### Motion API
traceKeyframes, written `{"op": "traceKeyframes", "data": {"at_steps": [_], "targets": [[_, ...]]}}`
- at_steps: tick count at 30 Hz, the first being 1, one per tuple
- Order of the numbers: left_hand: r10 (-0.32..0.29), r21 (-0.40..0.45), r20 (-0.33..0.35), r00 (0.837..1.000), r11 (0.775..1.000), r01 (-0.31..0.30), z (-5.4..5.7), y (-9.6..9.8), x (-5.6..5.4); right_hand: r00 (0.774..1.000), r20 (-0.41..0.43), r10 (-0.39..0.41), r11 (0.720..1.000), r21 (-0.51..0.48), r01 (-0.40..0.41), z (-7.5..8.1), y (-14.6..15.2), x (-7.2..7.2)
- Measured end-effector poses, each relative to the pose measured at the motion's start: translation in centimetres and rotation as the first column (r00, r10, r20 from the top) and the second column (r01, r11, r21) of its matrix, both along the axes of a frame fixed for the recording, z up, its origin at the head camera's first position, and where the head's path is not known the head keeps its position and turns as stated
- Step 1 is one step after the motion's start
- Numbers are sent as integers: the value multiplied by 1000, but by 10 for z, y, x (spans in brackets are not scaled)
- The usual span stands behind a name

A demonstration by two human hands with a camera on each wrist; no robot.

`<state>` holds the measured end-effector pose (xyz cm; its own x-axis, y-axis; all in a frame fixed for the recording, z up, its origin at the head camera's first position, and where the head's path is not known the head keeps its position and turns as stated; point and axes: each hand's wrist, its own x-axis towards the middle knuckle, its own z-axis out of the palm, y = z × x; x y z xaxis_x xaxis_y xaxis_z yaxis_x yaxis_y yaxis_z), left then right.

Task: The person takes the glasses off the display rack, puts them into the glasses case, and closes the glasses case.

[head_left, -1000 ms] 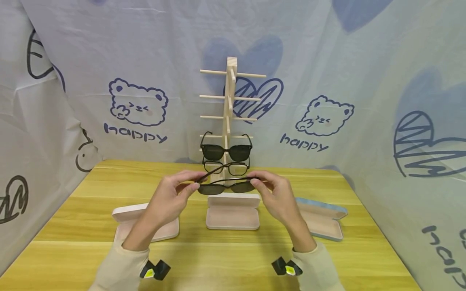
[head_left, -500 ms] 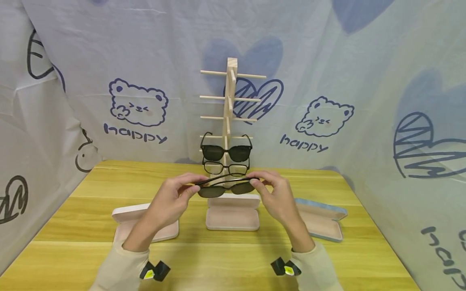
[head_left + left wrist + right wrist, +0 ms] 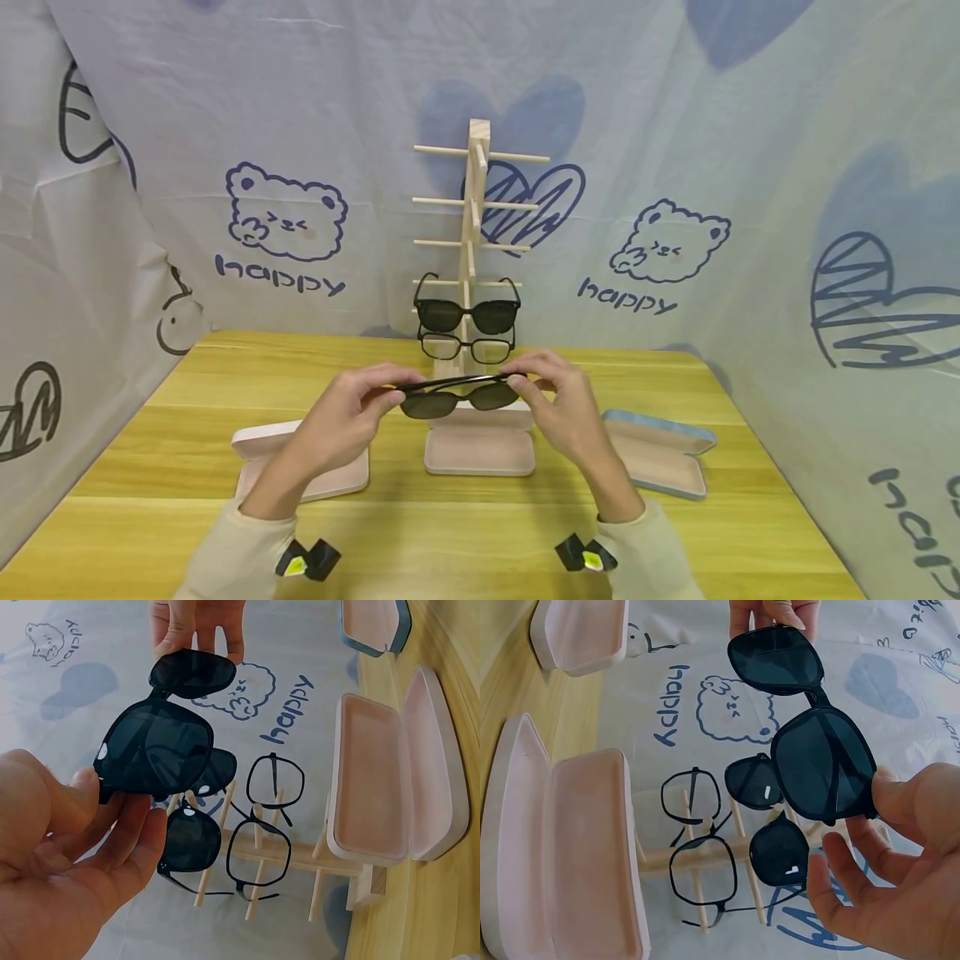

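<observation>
Black sunglasses (image 3: 429, 406) with dark lenses hang in the air between both hands, tilted slightly. My left hand (image 3: 341, 421) pinches one end of the frame between thumb and fingers. At the opposite end, my right hand (image 3: 561, 408) pinches the other hinge side. The temples lie folded across behind the lenses in the head view. Behind them, a wooden stand (image 3: 474, 187) bears a second pair of sunglasses (image 3: 495, 317) and, just below, black-framed clear glasses (image 3: 491, 352). Under the held pair lies an opened white glasses case (image 3: 480, 454), its lid partly covered by the lenses.
To the left, another white case (image 3: 348, 477) lies opened, partly behind my left forearm. A blue case (image 3: 667, 472) lies opened on the right. All rest on the wooden table (image 3: 465, 533). A printed cloth (image 3: 375, 108) surrounds it.
The temple near my left hand has swung down from a raised slant to lie flat across the frame. Both hands and the sunglasses have lowered slightly and moved a little left.
</observation>
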<state>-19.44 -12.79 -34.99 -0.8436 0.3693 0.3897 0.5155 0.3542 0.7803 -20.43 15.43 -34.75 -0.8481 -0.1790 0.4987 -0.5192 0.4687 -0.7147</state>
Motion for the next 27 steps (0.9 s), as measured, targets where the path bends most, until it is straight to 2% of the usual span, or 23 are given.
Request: {"op": "traceKeyframes", "data": {"at_steps": [6,10,15,17,22,27], "targets": [[10,-8,28,1000,1000,-10,-2,-9,1,999,50,20,1000,-15,-20,-5,-5,0],[16,-13,63,998,1000,-15,-4,-17,3,995,72,73,996,-50,-70,-11,-10,-3],[47,-54,68,997,998,-44,-7,-29,5,984,99,149,985,-106,-139,-20,-18,-7],[51,-66,62,997,997,-47,-8,-33,5,983,102,155,983,-110,-144,-24,-22,-8],[23,-46,93,995,999,-18,-11,-43,4,984,101,147,987,-77,-140,-31,-33,-9],[45,-77,94,995,996,-38,-16,-52,3,977,110,182,983,-58,-176,-37,-42,-10]]}}
